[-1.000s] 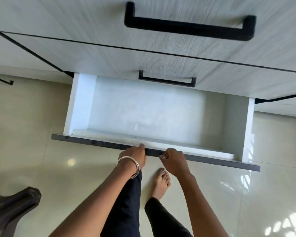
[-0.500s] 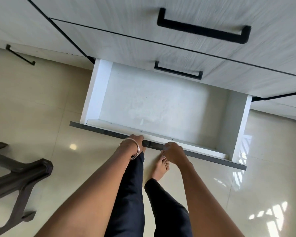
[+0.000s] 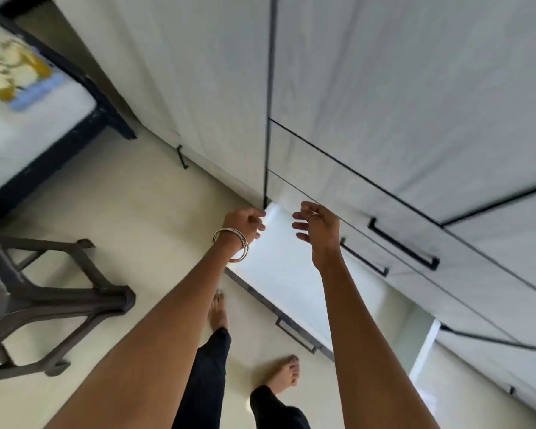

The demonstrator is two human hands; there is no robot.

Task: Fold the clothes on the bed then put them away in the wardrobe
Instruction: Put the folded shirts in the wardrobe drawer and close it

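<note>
The pale grey wardrobe fills the upper right of the head view. Its bottom drawer stands pulled out over the floor, white inside, with nothing visible in it. Both arms are raised in front of the wardrobe. My left hand, with silver bangles on the wrist, hangs with fingers loosely curled and holds nothing. My right hand, with a ring, is beside it, fingers spread and loosely bent, also holding nothing. The bed with a white mattress shows at the upper left. No clothes are in view.
A dark plastic chair stands on the cream tiled floor at the left. The bed's dark frame runs along the upper left. Two shut drawers with black handles sit above the pulled-out one. My bare feet stand beside the drawer front.
Both hands have let go of the drawer's front edge and risen in front of the wardrobe. The view has swung left and up, bringing the bed and chair into sight.
</note>
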